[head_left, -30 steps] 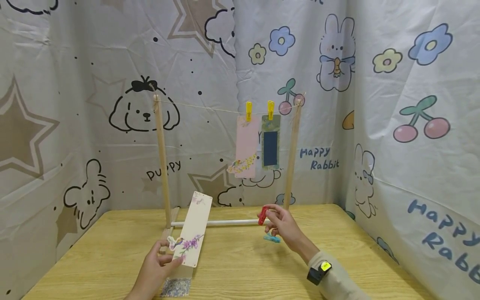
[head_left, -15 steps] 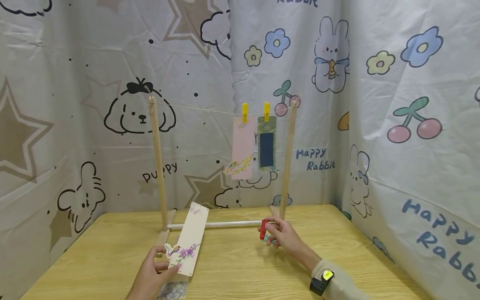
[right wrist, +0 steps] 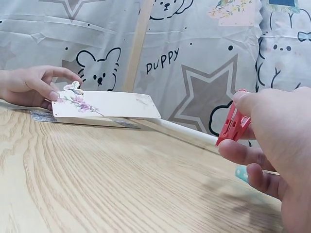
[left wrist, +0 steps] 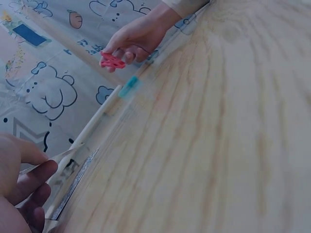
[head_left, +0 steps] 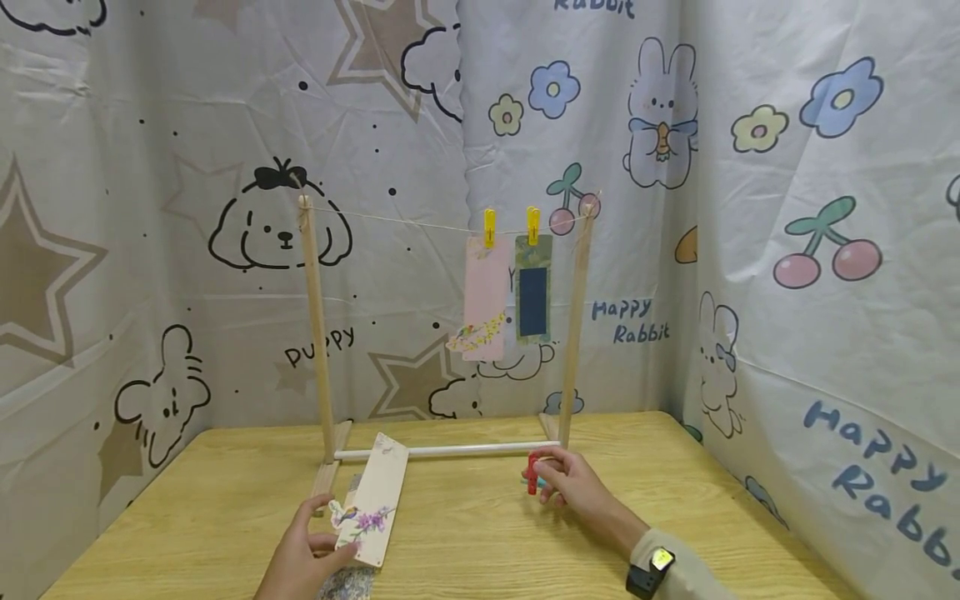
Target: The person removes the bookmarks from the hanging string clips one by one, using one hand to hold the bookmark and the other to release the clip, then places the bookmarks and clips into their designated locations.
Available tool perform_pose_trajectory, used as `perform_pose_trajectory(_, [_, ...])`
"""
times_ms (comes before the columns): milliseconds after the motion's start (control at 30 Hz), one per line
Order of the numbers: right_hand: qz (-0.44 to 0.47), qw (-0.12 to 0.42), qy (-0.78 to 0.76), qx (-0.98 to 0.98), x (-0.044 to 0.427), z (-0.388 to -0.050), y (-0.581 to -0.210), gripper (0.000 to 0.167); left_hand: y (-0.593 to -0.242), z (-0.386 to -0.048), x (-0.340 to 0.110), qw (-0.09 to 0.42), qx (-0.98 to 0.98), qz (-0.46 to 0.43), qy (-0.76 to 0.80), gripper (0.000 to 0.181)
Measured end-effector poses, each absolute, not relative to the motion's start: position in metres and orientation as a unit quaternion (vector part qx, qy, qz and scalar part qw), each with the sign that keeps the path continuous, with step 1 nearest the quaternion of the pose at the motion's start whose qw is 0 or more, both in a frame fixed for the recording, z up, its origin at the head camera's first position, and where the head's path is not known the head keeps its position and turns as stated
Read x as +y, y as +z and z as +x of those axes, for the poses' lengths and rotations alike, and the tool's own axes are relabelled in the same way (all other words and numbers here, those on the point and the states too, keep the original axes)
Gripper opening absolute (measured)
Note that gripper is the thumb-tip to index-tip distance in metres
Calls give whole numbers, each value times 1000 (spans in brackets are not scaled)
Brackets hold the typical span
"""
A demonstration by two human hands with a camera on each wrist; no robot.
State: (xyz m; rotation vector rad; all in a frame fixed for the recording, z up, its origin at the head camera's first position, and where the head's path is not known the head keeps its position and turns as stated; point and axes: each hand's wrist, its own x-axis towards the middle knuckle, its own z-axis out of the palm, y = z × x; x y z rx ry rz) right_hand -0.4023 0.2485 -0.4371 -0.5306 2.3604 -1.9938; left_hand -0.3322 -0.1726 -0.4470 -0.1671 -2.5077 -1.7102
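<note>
In the head view my left hand (head_left: 303, 546) pinches the lower left edge of a cream bookmark (head_left: 382, 479) printed with purple blossoms and a bird. The bookmark is tilted, held just above another bookmark (head_left: 352, 583) with a grey-blue patterned end, which lies on the table. My right hand (head_left: 581, 492) pinches a red clothespin (right wrist: 233, 125) between thumb and fingers. A turquoise clothespin (left wrist: 129, 87) lies on the table beneath that hand, mostly hidden by it in the head view.
A wooden frame with a left post (head_left: 317, 333) and right post (head_left: 577, 325) carries a string (head_left: 390, 220). Yellow clothespins hold a pink bookmark (head_left: 486, 287) and a green-and-navy bookmark (head_left: 533, 300) on it. A white rod (head_left: 465, 450) joins the posts low down.
Both hands have moved down toward the table, the left with the cream bookmark, the right with the red clothespin. The red clothespin now hangs more upright. The head view has shifted slightly.
</note>
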Motion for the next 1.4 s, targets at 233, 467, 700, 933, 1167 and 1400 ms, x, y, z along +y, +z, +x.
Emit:
perform_pose_trajectory(233, [-178,-3,-627,758,254,-404,-444,40,-446,-329,-175,39,-822,-63,-565,82])
perform_pose_trajectory(467, [-201,-8,-607,768,251,-401,-445,43,-447,-325,-182,6,-806,-83,-586,86])
perform_pose_trajectory(700, [-207,-2,-609,766,251,-401,-448,42,-451,-319,-192,-18,-792,-100,-602,87])
perform_pose_trajectory(933, [-217,-19,-558,800,250,-403,-453,40,-451,-317,-189,2,-821,-83,-565,87])
perform_pose_trajectory(1167, [-232,-49,-508,828,248,-404,-454,35,-450,-317,-183,46,-856,-45,-513,85])
perform_pose_trajectory(1400, [-227,-75,-470,850,247,-404,-456,33,-454,-319,-185,55,-874,-39,-482,81])
